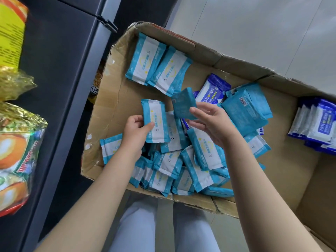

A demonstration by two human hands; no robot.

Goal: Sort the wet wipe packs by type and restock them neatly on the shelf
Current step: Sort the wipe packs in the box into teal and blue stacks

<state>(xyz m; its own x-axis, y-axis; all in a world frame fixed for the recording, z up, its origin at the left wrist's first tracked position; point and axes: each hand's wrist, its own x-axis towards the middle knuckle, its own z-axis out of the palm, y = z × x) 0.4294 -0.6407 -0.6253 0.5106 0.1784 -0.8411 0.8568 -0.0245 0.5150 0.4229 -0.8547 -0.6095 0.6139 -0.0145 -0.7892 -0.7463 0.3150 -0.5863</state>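
Observation:
An open cardboard box (112, 99) lies below me, holding several teal-and-white wet wipe packs in a loose heap (181, 171). My left hand (135, 132) pinches one teal-and-white pack (157, 120) face up above the heap. My right hand (211, 122) holds another teal pack (183, 103) with its plain back showing. Two teal packs (158, 64) lie side by side at the box's far end. Dark-blue-and-white 75% alcohol wipe packs stand stacked (316, 124) at the right end, and one more (212, 90) lies near the middle.
A dark shelf upright (72, 88) runs along the left of the box. Snack bags in gold and orange wrappers (16, 148) and a yellow pack (11, 31) sit at the far left. Grey floor tiles (254, 30) lie beyond the box. My legs (163, 228) are below.

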